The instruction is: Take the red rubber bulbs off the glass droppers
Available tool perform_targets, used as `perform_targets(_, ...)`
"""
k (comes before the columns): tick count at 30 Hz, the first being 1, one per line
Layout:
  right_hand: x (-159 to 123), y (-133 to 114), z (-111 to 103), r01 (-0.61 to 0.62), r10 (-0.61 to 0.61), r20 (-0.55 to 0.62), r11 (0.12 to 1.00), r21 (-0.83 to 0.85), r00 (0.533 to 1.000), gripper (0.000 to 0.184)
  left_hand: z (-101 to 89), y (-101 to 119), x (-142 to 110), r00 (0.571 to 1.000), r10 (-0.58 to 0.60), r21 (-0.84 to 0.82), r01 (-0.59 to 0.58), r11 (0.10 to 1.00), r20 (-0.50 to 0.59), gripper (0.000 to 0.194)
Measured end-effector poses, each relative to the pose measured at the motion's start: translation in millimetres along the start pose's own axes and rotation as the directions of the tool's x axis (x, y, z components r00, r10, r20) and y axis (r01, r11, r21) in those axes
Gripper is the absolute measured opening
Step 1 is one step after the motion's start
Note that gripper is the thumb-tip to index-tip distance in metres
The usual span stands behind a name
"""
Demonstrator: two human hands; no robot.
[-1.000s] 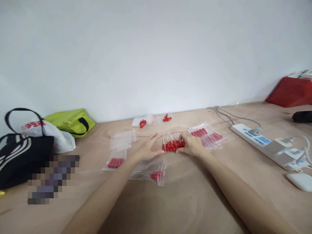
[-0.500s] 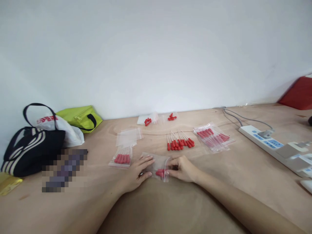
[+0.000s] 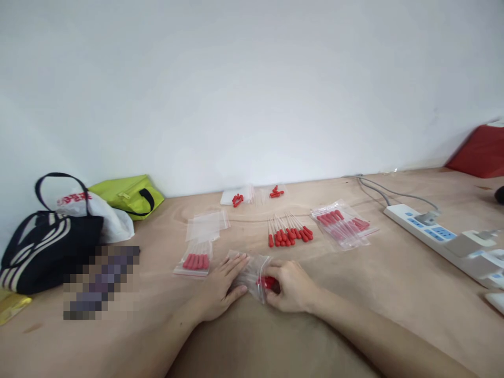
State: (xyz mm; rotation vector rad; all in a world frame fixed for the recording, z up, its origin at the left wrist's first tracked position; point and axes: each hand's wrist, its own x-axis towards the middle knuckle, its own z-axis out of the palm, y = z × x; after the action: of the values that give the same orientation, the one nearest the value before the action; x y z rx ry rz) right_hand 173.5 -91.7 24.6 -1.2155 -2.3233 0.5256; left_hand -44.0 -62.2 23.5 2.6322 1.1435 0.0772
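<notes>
A clear zip bag [image 3: 252, 273] lies on the table between my hands, its right end crumpled. My left hand [image 3: 222, 289] rests flat on the bag's left part, fingers extended. At the bag's right end, the fingers of my right hand [image 3: 289, 286] are closed around red-bulbed droppers [image 3: 268, 283]; how many is hidden. Beyond my right hand, loose droppers [image 3: 289, 231] lie fanned out, thin pale stems pointing away. A filled bag of droppers [image 3: 196, 261] is left of my left hand, near flat clear bags [image 3: 205, 226]. More filled bags [image 3: 340, 226] overlap at right.
Small red bulbs lie in two groups [image 3: 238, 200] [image 3: 276, 192] by the wall. A white power strip [image 3: 421, 226] with plugs and cable is at right. A black bag [image 3: 55, 247], a white plastic bag [image 3: 118, 223] and a lime-green bag [image 3: 126, 194] stand at left.
My right hand has closed further around the red bulbs at the bag's right end. The bag has crumpled there. My left hand stays on the bag.
</notes>
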Motion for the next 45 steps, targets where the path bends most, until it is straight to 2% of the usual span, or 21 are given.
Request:
perform_targets(5, 1.7, 18.5, -24.3, -0.074, 0.105, -0.079, 0.943, 0.323, 0.991, 0.019, 0.4, -1.3, 0.2, 0.999, 0.031, -0.033, -0.032, 0.999, -0.035, 0.055)
perform_targets(7, 2.3, 31.2, -41.7, -0.109, 0.17, -0.091, 0.878, 0.465, 0.981, 0.015, 0.8, -2.8, 0.1, 0.998, 0.044, -0.043, -0.045, 0.998, -0.04, 0.055)
perform_targets(10, -0.6, 52.4, -72.9, -0.169, 0.253, -0.045, 0.757, 0.631, 0.966, 0.012, 1.6, -4.9, -1.5, 0.998, 0.045, -0.057, -0.048, 0.997, -0.048, 0.056)
perform_targets(12, -3.9, 65.9, -90.7, -0.176, 0.362, -0.125, 0.691, 0.701, 0.924, 0.014, 2.3, -6.2, -3.1, 0.998, 0.04, -0.068, -0.044, 0.997, -0.057, 0.059)
perform_targets(15, -5.3, 83.4, -100.8, -0.129, 0.477, -0.311, 0.688, 0.714, 0.822, 0.02, 2.5, -8.0, -4.7, 0.997, 0.031, -0.066, -0.035, 0.997, -0.071, 0.063)
perform_targets(17, -2.0, 92.9, -93.7, -0.103, 0.521, -0.425, 0.712, 0.694, 0.74, 0.022, 1.3, -8.9, -4.5, 0.997, 0.06, -0.046, -0.062, 0.997, -0.05, 0.062)
perform_targets(19, 3.4, 100.3, -78.6, -0.108, 0.525, -0.536, 0.774, 0.624, 0.662, 0.024, -0.8, -9.3, -3.6, 0.994, 0.11, -0.013, -0.11, 0.994, 0.001, 0.059)
perform_targets(21, 8.3, 105.4, -61.0, -0.121, 0.478, -0.611, 0.839, 0.531, 0.631, 0.023, -2.8, -9.1, -2.8, 0.988, 0.142, 0.025, -0.144, 0.989, 0.055, 0.055)
perform_targets(24, 11.2, 108.2, -40.3, -0.134, 0.398, -0.638, 0.897, 0.421, 0.659, 0.025, -3.8, -8.5, -2.7, 0.983, 0.163, 0.064, -0.169, 0.984, 0.082, 0.055)
perform_targets(27, 9.7, 106.8, -30.9, -0.16, 0.347, -0.643, 0.93, 0.332, 0.682, 0.026, -3.2, -8.0, -3.6, 0.982, 0.179, 0.081, -0.184, 0.98, 0.066, 0.057)
perform_targets(32, 7.2, 104.8, -26.0, -0.186, 0.28, -0.621, 0.959, 0.213, 0.732, 0.022, -1.2, -9.9, -4.9, 0.979, 0.2, 0.079, -0.202, 0.976, 0.024, 0.056)
perform_targets(38, 5.7, 105.0, -23.6, -0.205, 0.242, -0.589, 0.97, 0.129, 0.771, 0.019, 6.9, -17.9, -6.1, 0.979, 0.183, 0.031, -0.181, 0.983, -0.094, 0.047)
perform_targets(45, 4.3, 107.0, -25.2, -0.187, 0.179, -0.551, 0.981, 0.042, 0.815, 0.018, 8.8, -19.3, -7.7, 0.982, 0.166, 0.024, -0.165, 0.986, -0.095, 0.046)
